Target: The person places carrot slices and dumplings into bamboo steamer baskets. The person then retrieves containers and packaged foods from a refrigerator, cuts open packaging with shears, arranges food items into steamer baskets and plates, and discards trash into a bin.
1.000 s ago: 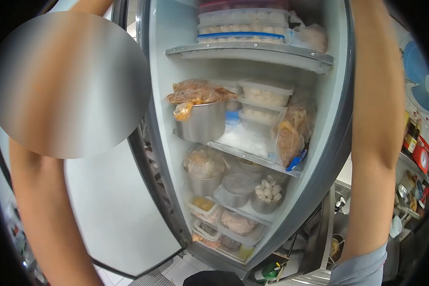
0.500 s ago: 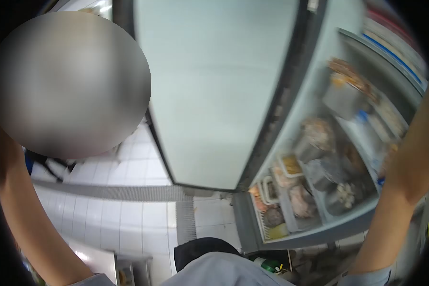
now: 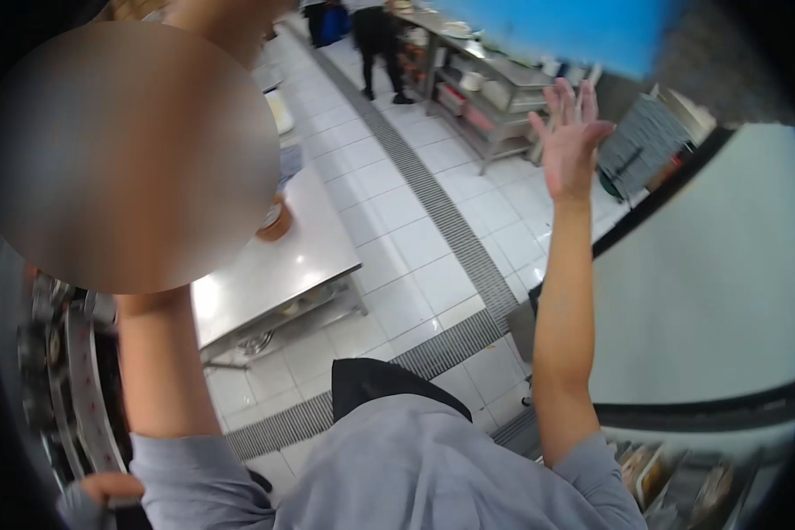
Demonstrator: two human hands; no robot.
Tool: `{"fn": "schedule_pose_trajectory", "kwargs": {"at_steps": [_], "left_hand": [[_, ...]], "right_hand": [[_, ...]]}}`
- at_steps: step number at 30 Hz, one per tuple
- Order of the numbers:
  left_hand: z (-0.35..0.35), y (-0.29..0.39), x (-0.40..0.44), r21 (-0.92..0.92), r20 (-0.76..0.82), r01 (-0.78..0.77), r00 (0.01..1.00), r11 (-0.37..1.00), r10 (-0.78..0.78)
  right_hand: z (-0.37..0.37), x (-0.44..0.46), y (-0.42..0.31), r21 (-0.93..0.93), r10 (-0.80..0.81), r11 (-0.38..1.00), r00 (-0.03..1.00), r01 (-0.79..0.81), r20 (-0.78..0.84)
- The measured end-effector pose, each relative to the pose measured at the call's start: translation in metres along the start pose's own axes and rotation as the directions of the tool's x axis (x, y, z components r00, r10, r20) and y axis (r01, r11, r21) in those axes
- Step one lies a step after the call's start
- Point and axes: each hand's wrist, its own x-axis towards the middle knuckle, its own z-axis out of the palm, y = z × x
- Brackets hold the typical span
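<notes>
While the right hand [image 3: 571, 148] was up in front of the body, palm toward the camera and fingers fanned wide, it had nothing I could see in its grip — just a bare palm. A blurry blue thing [image 3: 565, 31] was just above those fingertips, with a grey-brown mass [image 3: 724, 66] to its right; couldn't tell if anything touched, but I'd guess the fingers were flat to steady something too broad to pinch. The left hand [image 3: 234, 25] was raised too, well off to the left and mostly smeared out, so no clue how curled it was or whether it held anything. Down and right of the right hand, a pale door [image 3: 698, 283] stood swung out — presumably to leave the food tubs [image 3: 645, 473] below reachable. Left of that hand and lower, a brown container [image 3: 276, 221] sat on a steel table [image 3: 318, 256], probably for the handy flat top.
</notes>
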Motion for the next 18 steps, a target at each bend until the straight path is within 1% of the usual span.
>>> {"fn": "schedule_pose_trajectory", "kwargs": {"at_steps": [1,2,3,4,5,6,7,8,9,10,11,12,13,14,15,16,17,18], "left_hand": [[-0.008,-0.002,-0.027,0.005,0.012,0.094,0.996,0.996,-0.094],[-0.015,-0.002,-0.055,0.007,0.019,0.201,0.979,0.980,-0.201],[-0.022,-0.003,-0.090,0.005,0.028,0.326,0.945,0.945,-0.326],[-0.028,-0.002,-0.123,-0.003,0.041,0.464,0.885,0.886,-0.464],[-0.030,0.002,-0.159,-0.005,0.056,0.618,0.785,0.787,-0.616],[-0.036,0.008,-0.197,-0.008,0.068,0.748,0.663,0.664,-0.745],[-0.036,0.015,-0.250,-0.054,-0.002,0.867,0.496,0.495,-0.868],[-0.029,0.030,-0.289,-0.259,-0.098,0.894,0.353,0.367,-0.930],[-0.022,0.045,-0.332,-0.360,-0.187,0.889,0.228,0.283,-0.955],[-0.019,0.060,-0.379,-0.348,-0.212,0.929,0.056,0.129,-0.976],[-0.011,0.073,-0.422,-0.352,-0.250,0.936,-0.093,0.000,-0.964],[-0.002,0.083,-0.466,-0.363,-0.286,0.923,-0.238,-0.125,-0.928],[0.007,0.090,-0.530,-0.370,-0.208,0.861,-0.443,-0.349,-0.872],[0.010,0.100,-0.581,-0.364,-0.131,0.748,-0.630,-0.554,-0.765],[0.011,0.112,-0.600,-0.367,-0.143,0.740,-0.644,-0.564,-0.752],[0.014,0.118,-0.611,-0.311,-0.186,0.732,-0.673,-0.606,-0.716],[0.013,0.123,-0.619,-0.251,-0.220,0.708,-0.706,-0.660,-0.674],[0.008,0.124,-0.620,-0.258,-0.218,0.690,-0.723,-0.676,-0.655]], "right_hand": [[0.008,-0.004,0.027,0.135,0.059,0.988,0.994,-0.071,0.089],[0.025,-0.016,0.042,0.247,0.063,0.963,0.983,-0.105,0.170],[0.042,-0.032,0.054,0.261,0.144,0.950,0.981,-0.173,0.129],[0.044,-0.046,0.078,0.244,0.171,0.950,0.978,-0.197,0.122],[0.039,-0.069,0.102,0.228,0.262,0.934,0.961,-0.275,0.088],[0.035,-0.093,0.125,0.227,0.375,0.901,0.927,-0.371,0.027],[0.044,-0.115,0.129,0.159,0.407,0.908,0.906,-0.388,-0.114],[0.040,-0.134,0.132,-0.005,0.503,0.864,0.863,-0.504,-0.031],[0.035,-0.146,0.142,-0.177,0.595,0.795,0.802,-0.580,0.044],[0.039,-0.160,0.154,-0.358,0.635,0.736,0.770,-0.575,0.067],[0.047,-0.175,0.170,-0.525,0.672,0.657,0.736,-0.541,0.082],[0.054,-0.191,0.193,-0.526,0.687,0.649,0.721,-0.550,0.094],[0.060,-0.213,0.221,-0.740,0.818,0.392,0.575,-0.547,0.009],[0.063,-0.233,0.244,-0.884,0.896,0.101,0.428,-0.457,-0.119],[0.060,-0.254,0.261,-0.888,0.904,0.100,0.413,-0.449,-0.107],[0.053,-0.271,0.276,-0.899,0.906,0.117,0.416,-0.422,-0.077],[0.052,-0.286,0.282,-0.909,0.911,0.119,0.409,-0.399,-0.060],[0.058,-0.292,0.281,-0.915,0.919,0.105,0.390,-0.389,-0.061]]}}
